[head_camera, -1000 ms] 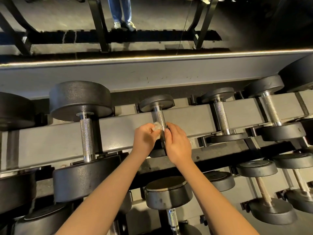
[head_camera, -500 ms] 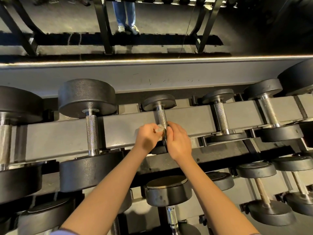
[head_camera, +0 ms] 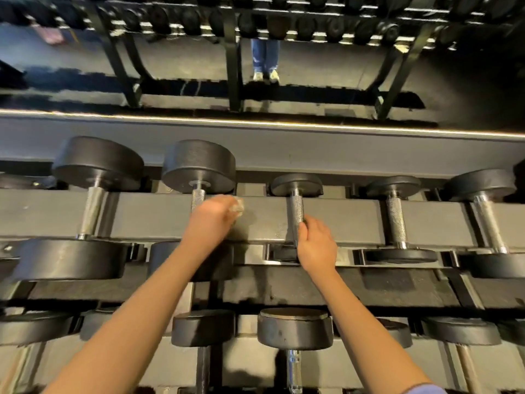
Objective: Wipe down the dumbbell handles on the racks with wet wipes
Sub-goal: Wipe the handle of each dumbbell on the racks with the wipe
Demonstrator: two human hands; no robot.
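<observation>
Left hand: my left hand (head_camera: pixel 211 220) is clenched round a crumpled wet wipe (head_camera: pixel 237 207), which pokes out past the fingers. The hand is blurred, and I cannot tell whether the wipe touches anything.
Left hand's place: it sits in front of the lower stretch of the large dumbbell handle (head_camera: pixel 198 198), over the grey rail (head_camera: pixel 159 217).
Right hand: my right hand (head_camera: pixel 316 244) grasps the lower end of the small dumbbell handle (head_camera: pixel 297 209), fingers curled round the knurled steel.
Small dumbbell: its far head (head_camera: pixel 296 184) lies beyond the rail; the near head is mostly hidden by my wrist.
Rail: it runs left to right under all the handles of this row.
Neighbours: two more knurled dumbbells (head_camera: pixel 395 220) lie to the right, and a smooth-handled dumbbell (head_camera: pixel 91 211) to the left.
Lower shelf: more black dumbbell heads (head_camera: pixel 295 328) sit between my forearms.
Sleeve: a bluish sleeve (head_camera: pixel 426 389) shows at the bottom right.
Beyond: a second rack (head_camera: pixel 233 69) stands past a lit edge, with a person's legs (head_camera: pixel 265 56) in blue jeans behind it.
</observation>
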